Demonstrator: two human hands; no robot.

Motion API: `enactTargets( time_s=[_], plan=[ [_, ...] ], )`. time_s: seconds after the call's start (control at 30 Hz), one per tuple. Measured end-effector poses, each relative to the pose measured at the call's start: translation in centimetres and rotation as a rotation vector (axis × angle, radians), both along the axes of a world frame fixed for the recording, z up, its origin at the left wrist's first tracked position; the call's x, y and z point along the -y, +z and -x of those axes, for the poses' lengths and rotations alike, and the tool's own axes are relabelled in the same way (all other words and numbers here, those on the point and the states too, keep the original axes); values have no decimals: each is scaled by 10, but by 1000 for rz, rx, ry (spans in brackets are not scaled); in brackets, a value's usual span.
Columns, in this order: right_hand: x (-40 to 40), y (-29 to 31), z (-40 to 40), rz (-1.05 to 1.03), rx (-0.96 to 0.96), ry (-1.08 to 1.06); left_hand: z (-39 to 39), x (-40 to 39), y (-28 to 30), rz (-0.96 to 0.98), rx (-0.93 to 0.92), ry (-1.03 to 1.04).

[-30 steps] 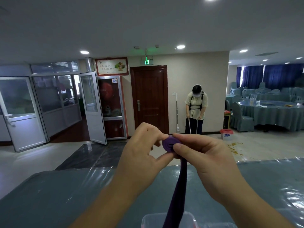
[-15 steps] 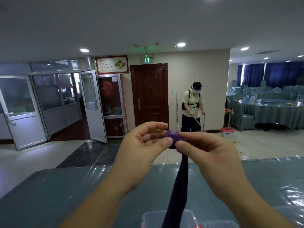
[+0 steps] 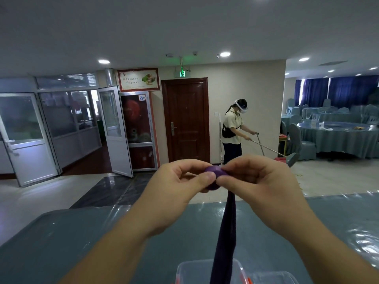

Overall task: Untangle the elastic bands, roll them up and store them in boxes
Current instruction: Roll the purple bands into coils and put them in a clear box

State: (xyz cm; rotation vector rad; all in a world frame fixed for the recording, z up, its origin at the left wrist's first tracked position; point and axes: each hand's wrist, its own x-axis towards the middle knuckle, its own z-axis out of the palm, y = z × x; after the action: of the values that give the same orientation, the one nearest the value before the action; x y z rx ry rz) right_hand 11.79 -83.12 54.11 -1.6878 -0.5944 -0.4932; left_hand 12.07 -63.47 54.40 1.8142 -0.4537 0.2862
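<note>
1. Table (image 3: 71, 238) first, the largest thing near me: a blue-grey top under glossy film fills the lower view. Compared with a second ago it sits lower in the picture, so my view has tipped up a little.

2. Far back by the brown door (image 3: 185, 119), another person (image 3: 232, 130) has turned to the right and now pushes a long-handled tool across the floor; a second ago they stood facing me. This has no bearing on my work.

3. A clear box (image 3: 182, 272) shows at the bottom edge, on the table below my hands. It looks open, though I cannot tell what it holds.

4. My left hand (image 3: 176, 193) and right hand (image 3: 260, 187) are raised together in mid-air above the table. Both pinch the roll, thumbs in front, fingers curled behind. They sit closer together than a second ago, covering more of it.

5. The band (image 3: 225, 232) is dark purple. Its loose tail hangs straight down from my fingers to the box, passing out of view at the bottom.

6. The roll (image 3: 214, 173), the wound end of that band, is a small purple disc between my fingertips. It looks a little thicker than a second ago. I judge the winding is under way, with a long tail left before storing.
</note>
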Motion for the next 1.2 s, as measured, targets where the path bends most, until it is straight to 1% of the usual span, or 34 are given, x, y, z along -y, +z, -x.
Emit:
enactTargets(
  time_s=[0.1,0.17,0.2,0.23,0.37,0.43,0.5,0.53,0.6,0.67,0.7,0.73,0.77,0.87,0.9,0.93,0.97,1.0,1.07,1.13,1.2],
  plan=[
    [-9,-8,-2,-195,-29,42,-2,13,-12,316,-76,-22],
    [-10,-12,-4,-214,-59,34,-4,16,-17,427,-134,-66],
    [-9,-11,-4,-185,-69,30,-4,14,-17,430,-160,-83],
    [-6,-9,-4,-129,-73,29,-4,11,-15,383,-169,-84],
    [1,-1,0,194,-59,35,-3,-3,-4,-49,-49,-32],
    [0,-1,0,206,-50,20,-4,-7,1,-122,-41,-32],
    [-3,-4,-1,106,-18,-22,-5,-9,2,-103,-16,-22],
    [-4,-5,-1,45,0,-32,-6,-9,0,-38,-18,-30],
    [-5,-7,0,-54,15,-8,-8,-3,-6,205,-83,-85],
    [-7,-8,0,-105,11,17,-7,6,-11,443,-162,-153],
    [-8,-9,-1,-106,6,13,-6,9,-13,501,-184,-166],
    [-7,-9,-1,-88,0,7,-5,11,-14,503,-195,-158],
    [-5,-8,-1,-47,-9,4,-4,9,-12,437,-187,-127],
    [4,-2,-1,165,-37,27,-2,-1,-4,6,-71,-21],
    [6,1,0,224,-40,45,-2,-5,-2,-91,-37,-23],
    [6,2,0,240,-38,60,-2,-8,0,-129,-20,-36],
    [5,2,0,213,-29,60,-3,-9,1,-115,-16,-50],
    [4,1,-1,160,-8,35,-3,-8,0,-61,-21,-66],
    [3,-2,-3,53,35,-20,-6,-5,-5,140,-66,-121],
    [2,-3,-4,-31,32,14,-7,1,-10,329,-122,-159],
    [2,-1,-3,-25,22,25,-7,5,-12,419,-160,-174]
  ],
)
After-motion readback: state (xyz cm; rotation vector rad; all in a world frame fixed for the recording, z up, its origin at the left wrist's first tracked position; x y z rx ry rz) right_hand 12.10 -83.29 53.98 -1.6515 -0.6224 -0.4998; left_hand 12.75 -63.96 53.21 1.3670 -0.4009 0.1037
